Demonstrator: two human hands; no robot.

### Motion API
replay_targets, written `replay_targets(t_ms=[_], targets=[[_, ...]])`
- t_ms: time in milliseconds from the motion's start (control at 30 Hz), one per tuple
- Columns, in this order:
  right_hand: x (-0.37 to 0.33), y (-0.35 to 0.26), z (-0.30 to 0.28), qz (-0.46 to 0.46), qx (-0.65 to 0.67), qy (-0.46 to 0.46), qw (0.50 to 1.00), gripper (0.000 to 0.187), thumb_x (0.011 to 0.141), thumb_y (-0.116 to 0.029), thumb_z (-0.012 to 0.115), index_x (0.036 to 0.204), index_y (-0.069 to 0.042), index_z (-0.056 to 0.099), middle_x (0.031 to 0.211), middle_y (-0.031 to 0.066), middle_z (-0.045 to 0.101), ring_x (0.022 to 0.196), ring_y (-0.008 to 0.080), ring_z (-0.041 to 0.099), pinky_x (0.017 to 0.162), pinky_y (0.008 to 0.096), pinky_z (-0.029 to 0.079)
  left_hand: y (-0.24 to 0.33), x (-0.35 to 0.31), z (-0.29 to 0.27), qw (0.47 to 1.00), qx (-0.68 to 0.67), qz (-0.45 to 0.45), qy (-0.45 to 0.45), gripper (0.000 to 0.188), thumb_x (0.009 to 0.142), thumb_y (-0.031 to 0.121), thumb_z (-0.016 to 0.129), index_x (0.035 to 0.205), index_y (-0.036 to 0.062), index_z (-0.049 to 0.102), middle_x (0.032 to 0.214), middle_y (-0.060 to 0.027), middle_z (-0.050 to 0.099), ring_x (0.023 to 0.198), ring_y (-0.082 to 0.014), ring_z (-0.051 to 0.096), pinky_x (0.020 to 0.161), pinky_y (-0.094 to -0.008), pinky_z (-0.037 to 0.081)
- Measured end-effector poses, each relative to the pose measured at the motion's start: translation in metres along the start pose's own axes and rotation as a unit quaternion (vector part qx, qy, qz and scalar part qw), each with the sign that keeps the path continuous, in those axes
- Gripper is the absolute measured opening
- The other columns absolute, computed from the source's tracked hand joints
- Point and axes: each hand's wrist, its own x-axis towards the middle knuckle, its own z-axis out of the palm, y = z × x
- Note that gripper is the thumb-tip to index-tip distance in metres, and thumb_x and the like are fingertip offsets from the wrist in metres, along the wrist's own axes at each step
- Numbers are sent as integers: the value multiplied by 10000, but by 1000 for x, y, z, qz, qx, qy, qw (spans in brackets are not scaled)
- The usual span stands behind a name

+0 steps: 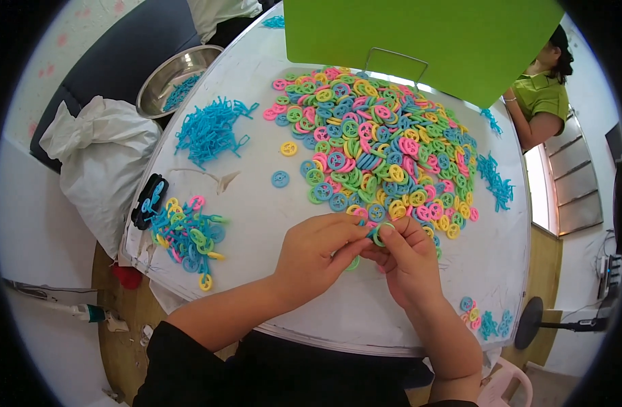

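Both of my hands meet at the near side of a big heap of small spoked plastic wheels (pixel 365 146) in pink, green, yellow and blue. My right hand (pixel 414 266) pinches a green wheel (pixel 379 234) between thumb and fingers. Closed beside it, my left hand (pixel 317 249) grips a small blue plastic piece (pixel 362 222), mostly hidden by the fingers. The two pieces are close together; whether they are joined I cannot tell. A yellow wheel (pixel 288 148) and a blue wheel (pixel 279 179) lie apart, left of the heap.
Blue forked pieces (pixel 212 132) lie piled at the left, above blue pieces with wheels attached (pixel 189 234) and a black case (pixel 148 201). A green board (pixel 419 47) stands behind the heap. A steel bowl (pixel 178 74) is beyond the left edge; another person (pixel 543 112) sits far right.
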Motion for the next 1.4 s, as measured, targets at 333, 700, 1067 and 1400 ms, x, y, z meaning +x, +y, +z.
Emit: replay_targets(t_ms=[333, 700, 1067, 1400], targets=[[-4, -6, -1, -70, -169, 7, 983, 148, 1029, -178, 602, 1061, -38, 566, 958, 47, 653, 824, 139, 689, 713, 313, 620, 11, 1, -6, 980, 149, 126, -25, 261, 723, 58, 804, 974, 88, 740, 1064, -101, 729, 819, -263, 701, 671, -360, 551], [-4, -4, 0, -116, -168, -26, 979, 189, 1012, -110, 615, 1175, -25, 572, 1012, 49, 644, 853, 117, 655, 731, 292, 599, 10, 0, -10, 991, 105, 41, -66, 361, 748, 80, 839, 1074, 78, 684, 1041, -91, 724, 835, -272, 708, 713, -360, 557], [-7, -26, -15, -180, -388, -136, 894, 385, 934, 29, 648, 1315, -3, 604, 902, 21, 599, 739, 97, 619, 658, 228, 538, 6, 8, -20, 996, -36, -38, -69, 479, 763, 96, 871, 1192, 63, 659, 1156, -107, 652, 997, -241, 699, 784, -341, 562], [-8, -38, -10, -138, -403, -108, 898, 299, 930, -9, 663, 1227, -25, 635, 830, 22, 654, 703, 127, 650, 602, 270, 517, 12, -2, -10, 997, 8, -43, -58, 402, 791, 120, 848, 1116, 62, 619, 1074, -102, 664, 844, -252, 712, 746, -351, 557]])
